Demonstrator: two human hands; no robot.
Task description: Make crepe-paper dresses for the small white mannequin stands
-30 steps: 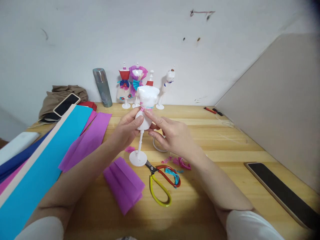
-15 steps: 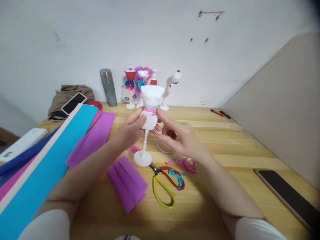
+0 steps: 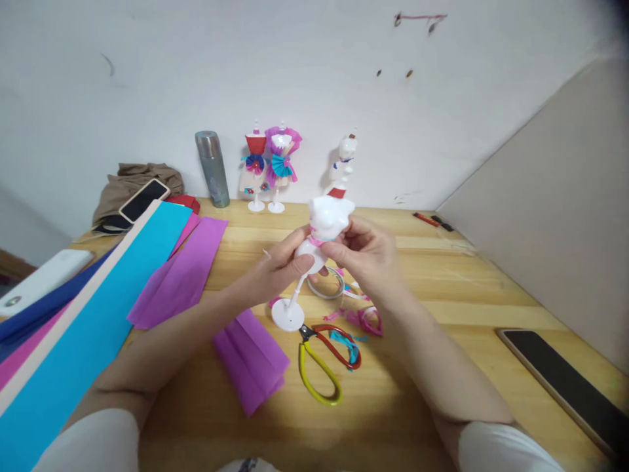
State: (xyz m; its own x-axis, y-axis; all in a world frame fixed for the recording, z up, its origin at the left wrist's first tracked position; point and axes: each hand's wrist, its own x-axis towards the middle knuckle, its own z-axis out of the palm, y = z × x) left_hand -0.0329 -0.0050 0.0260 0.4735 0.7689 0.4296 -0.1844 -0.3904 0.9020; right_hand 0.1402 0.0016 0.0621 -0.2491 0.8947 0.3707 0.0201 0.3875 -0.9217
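A small white mannequin (image 3: 330, 217) on a thin stand, with a red neck band and a pink strip round its waist, tilts to the right above the table. My left hand (image 3: 280, 265) is wrapped round its lower body. At the waist, my right hand (image 3: 371, 252) has its thumb on the front and its fingers behind the torso, closed on the mannequin. The round base hangs near scissors (image 3: 307, 333) with one red and one yellow handle. Folded purple paper (image 3: 253, 364) lies to their left.
Blue paper (image 3: 113, 288) and purple paper (image 3: 184, 275) cover the left side. A flask (image 3: 213, 169) and dressed mannequins (image 3: 255, 164) stand at the back. Tape (image 3: 327, 283) and pink scraps (image 3: 368, 320) lie mid-table. A phone (image 3: 560, 387) is at right.
The mannequin has moved right and now leans to the right. My right hand, which had its index finger stretched toward the waist, has closed on it.
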